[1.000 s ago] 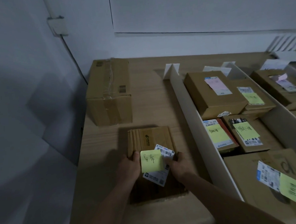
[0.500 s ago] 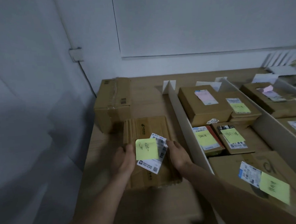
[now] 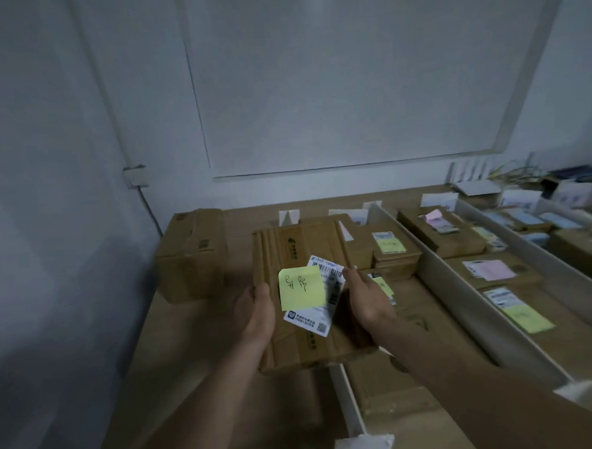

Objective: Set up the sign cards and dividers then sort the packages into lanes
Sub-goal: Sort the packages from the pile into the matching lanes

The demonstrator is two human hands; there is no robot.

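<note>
I hold a flat brown cardboard package (image 3: 299, 244) lifted above the table, over the first white divider (image 3: 347, 403). On its top sit a white shipping label and a yellow sticky note (image 3: 299, 289) with handwriting. My left hand (image 3: 256, 312) grips the package's left edge, thumb on top. Its right edge is gripped by my right hand (image 3: 369, 299), fingers over the label's side. Folded white sign cards (image 3: 289, 217) stand at the far ends of the lanes. A second white divider (image 3: 463, 294) runs along the middle lane.
A large taped carton (image 3: 190, 254) stands in the left lane by the wall. The lanes to the right hold several labelled boxes with yellow, pink and blue notes. The wooden table (image 3: 165, 368) ends at the left near the wall.
Both hands lifted the package off the left lane's surface and carried it up and rightward; it now hangs over the first divider. The camera tilted up toward the wall.
</note>
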